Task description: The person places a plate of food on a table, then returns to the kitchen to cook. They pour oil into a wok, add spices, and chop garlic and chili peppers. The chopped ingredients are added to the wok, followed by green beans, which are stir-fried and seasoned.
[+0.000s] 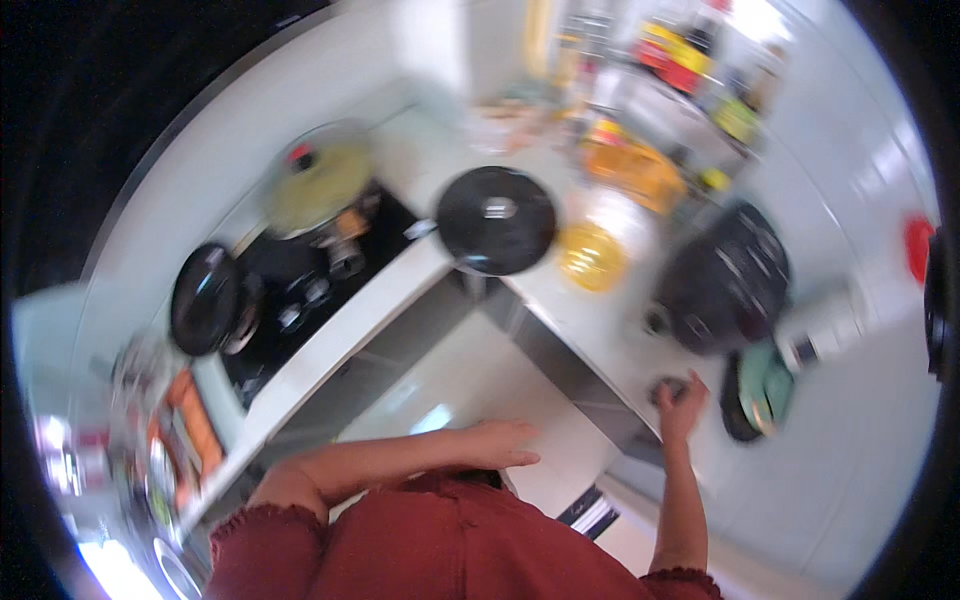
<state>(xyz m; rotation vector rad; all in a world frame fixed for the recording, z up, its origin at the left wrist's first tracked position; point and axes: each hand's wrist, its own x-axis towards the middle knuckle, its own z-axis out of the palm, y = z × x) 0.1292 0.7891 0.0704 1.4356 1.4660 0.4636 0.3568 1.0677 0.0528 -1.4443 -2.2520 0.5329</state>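
Note:
My right hand (681, 409) is over the right-hand countertop (577, 337), its thumb and fingers around a small dark round object (664, 390). Blur hides what that object is. A green container (766, 386) on a dark base lies just to the right of this hand. Above it on the counter stands a large dark rice cooker or similar appliance (724, 281). My left hand (501, 444) is held in front of my body above the pale floor, fingers stretched out and nothing in it.
A round black lid (496, 217) covers the counter corner, beside a yellow bowl (592, 256) and a bottle of yellow oil (634, 169). On the left, a black gas hob (292, 300) carries a glass-lidded pot (319, 184) and a black-lidded pan (206, 298).

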